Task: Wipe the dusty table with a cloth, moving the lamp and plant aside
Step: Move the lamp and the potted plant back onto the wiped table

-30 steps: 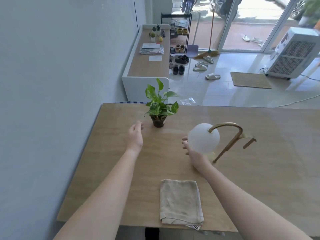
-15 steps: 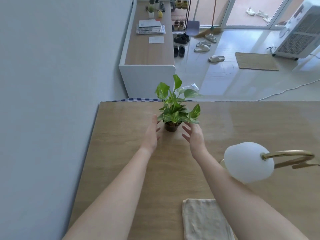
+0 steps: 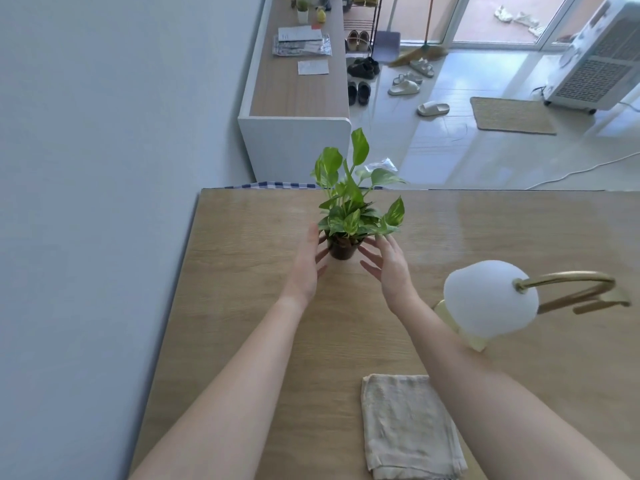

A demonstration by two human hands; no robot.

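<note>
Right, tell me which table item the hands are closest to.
The potted plant: left hand and right hand flank its pot; lamp and cloth sit farther off.

Bright daylight glares off the table point(image 3: 485, 216); wide-angle edges bend.

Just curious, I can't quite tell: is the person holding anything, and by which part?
Nothing is gripped yet: the left hand and right hand, both open, flank the plant's pot. Touch unclear.

Matt wood-grain table point(image 3: 242, 306), rough woven cloth point(image 3: 408, 427), brass-look lamp point(image 3: 568, 282).
</note>
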